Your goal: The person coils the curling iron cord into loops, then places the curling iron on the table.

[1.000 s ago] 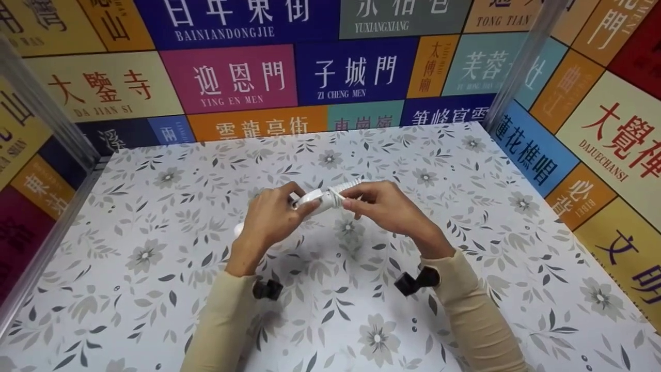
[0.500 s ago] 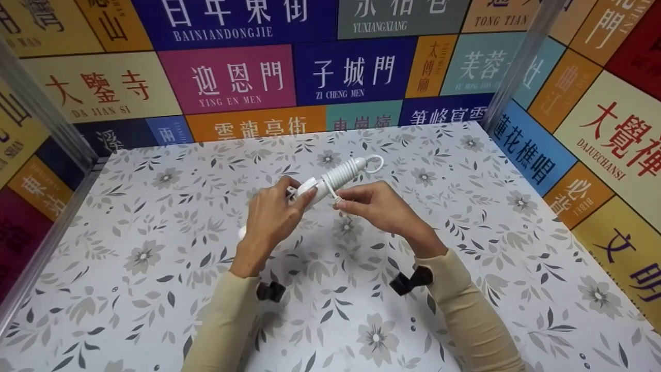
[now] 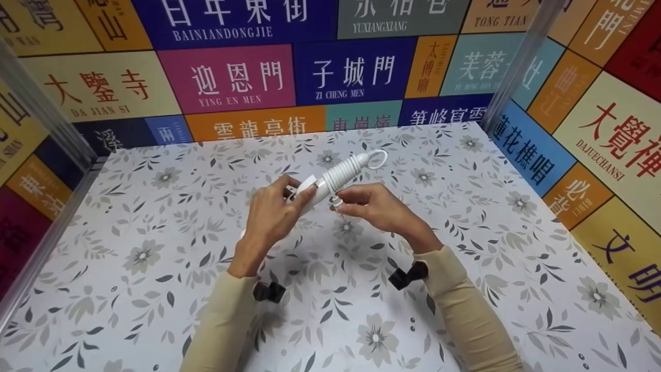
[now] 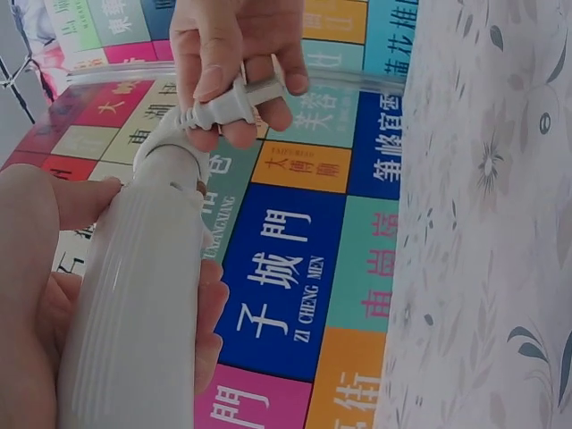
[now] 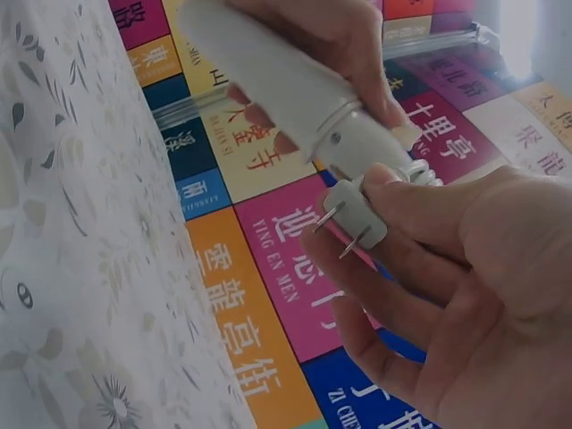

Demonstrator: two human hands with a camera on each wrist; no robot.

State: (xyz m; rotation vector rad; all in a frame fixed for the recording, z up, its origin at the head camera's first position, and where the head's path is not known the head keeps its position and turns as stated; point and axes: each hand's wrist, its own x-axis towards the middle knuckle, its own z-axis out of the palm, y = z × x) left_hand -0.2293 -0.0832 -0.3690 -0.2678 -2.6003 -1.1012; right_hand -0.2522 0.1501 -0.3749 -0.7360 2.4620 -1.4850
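My left hand [image 3: 268, 212] grips a white corded wand [image 4: 134, 286], shaped like a hair iron, tilted up to the right above the table. Several turns of white cord [image 3: 341, 173] wrap its far end, where a small loop [image 3: 379, 159] sticks out. At the right, my right hand [image 3: 379, 209] pinches the white two-prong plug [image 5: 356, 214] between thumb and fingers, close below the wound cord. Both metal prongs show in the right wrist view, pointing away from the wand. Much of the wand's near half is hidden behind the left hand.
A table [image 3: 155, 310] with a leaf-and-flower cover lies under both hands. Colourful panels with large characters [image 3: 356, 72] stand behind it and at both sides, with clear corner posts [image 3: 521, 62]. Black wrist mounts [image 3: 269, 292] sit at both cuffs.
The wand's wound end has swung up into sight above the right hand, with its loop showing. My right hand has drawn slightly down and away from the coils, holding the plug.
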